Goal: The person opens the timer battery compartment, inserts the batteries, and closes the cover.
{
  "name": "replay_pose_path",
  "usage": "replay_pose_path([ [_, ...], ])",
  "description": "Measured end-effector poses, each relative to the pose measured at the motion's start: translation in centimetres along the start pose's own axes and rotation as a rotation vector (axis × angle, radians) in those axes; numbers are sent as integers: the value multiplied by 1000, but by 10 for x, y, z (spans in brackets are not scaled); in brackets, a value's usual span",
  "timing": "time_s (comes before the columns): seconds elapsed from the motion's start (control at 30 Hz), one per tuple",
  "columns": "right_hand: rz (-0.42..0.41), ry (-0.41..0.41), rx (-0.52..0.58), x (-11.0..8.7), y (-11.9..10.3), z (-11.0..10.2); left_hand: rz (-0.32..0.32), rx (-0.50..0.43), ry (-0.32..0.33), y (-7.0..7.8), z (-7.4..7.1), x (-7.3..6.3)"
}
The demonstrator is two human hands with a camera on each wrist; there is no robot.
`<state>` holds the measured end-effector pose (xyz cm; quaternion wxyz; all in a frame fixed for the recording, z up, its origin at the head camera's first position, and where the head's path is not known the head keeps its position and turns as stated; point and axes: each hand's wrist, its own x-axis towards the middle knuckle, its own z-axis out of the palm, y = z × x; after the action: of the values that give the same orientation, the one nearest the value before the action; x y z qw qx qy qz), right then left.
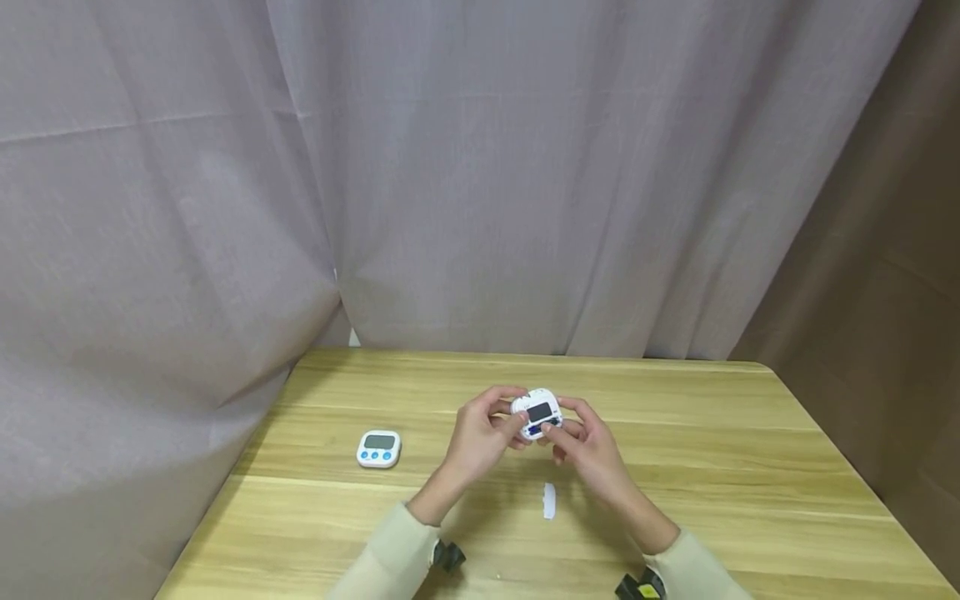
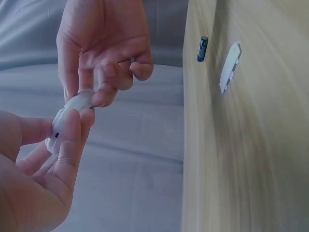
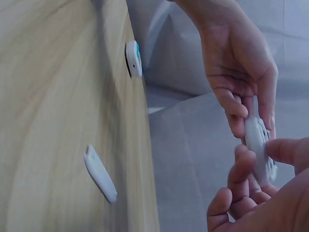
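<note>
Both hands hold a white digital timer (image 1: 545, 395) above the table, its back turned up toward the head camera. In that back an uncovered battery compartment shows, with a dark blue battery (image 1: 535, 430) in it. My left hand (image 1: 480, 433) grips the timer by its left side, thumb on the back. On the other side my right hand (image 1: 592, 450) pinches it, with the thumb at the battery compartment and fingers behind and along the edge. A white battery cover (image 1: 549, 501) lies on the table below the hands.
Left of the hands a second white timer (image 1: 378, 449) with blue buttons lies face up on the wooden table (image 1: 750, 467). One more blue battery (image 2: 202, 49) rests near the cover in the left wrist view. Grey curtains (image 1: 480, 208) hang behind the table.
</note>
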<state>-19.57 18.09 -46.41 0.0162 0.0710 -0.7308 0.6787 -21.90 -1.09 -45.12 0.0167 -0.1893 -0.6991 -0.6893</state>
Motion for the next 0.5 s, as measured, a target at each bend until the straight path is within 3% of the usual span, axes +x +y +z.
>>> replay_pose_path([
  [0.13,-7,-59,-83,3,-2,-6,14,20,10,1,-4,2],
  [0.37,-10,-204,-355,5,2,-14,29,30,37,3,-11,5],
  [0.5,-15,-261,-414,5,8,-16,16,17,34,4,-11,6],
])
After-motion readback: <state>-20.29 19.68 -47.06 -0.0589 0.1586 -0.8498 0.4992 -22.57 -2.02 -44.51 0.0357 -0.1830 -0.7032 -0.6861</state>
